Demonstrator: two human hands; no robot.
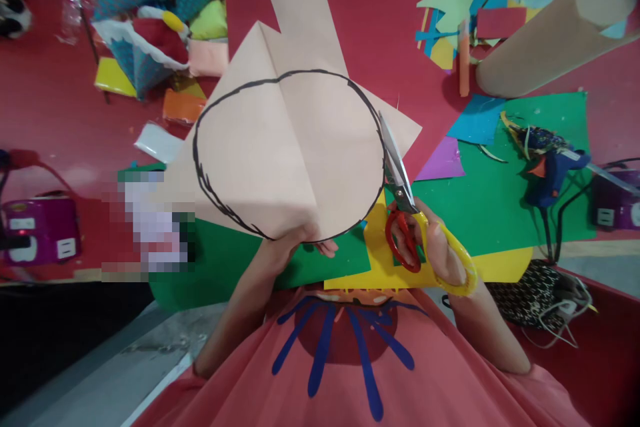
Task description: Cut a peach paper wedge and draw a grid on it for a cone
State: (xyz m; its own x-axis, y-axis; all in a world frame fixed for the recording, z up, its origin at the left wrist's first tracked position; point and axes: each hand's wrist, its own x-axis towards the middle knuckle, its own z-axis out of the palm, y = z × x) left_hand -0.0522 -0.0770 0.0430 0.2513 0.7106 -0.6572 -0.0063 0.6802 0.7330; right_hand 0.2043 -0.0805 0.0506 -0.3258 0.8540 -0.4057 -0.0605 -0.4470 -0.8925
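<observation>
A large pale peach sheet of paper with a creased middle carries a thick, hand-drawn black oval. My left hand pinches its near edge, thumb on top and fingers partly hidden beneath. In my right hand are scissors with one red and one yellow handle loop. Their blades lie at the sheet's right side, along the black line, pointing away from me. The paper at the lower right of the oval has been cut away along the line.
Green card and yellow card lie under my hands, with red card beyond. A blue glue gun rests at the right, near a peach paper roll. Blue-checked paper cones and wrapped packets stand at the upper left.
</observation>
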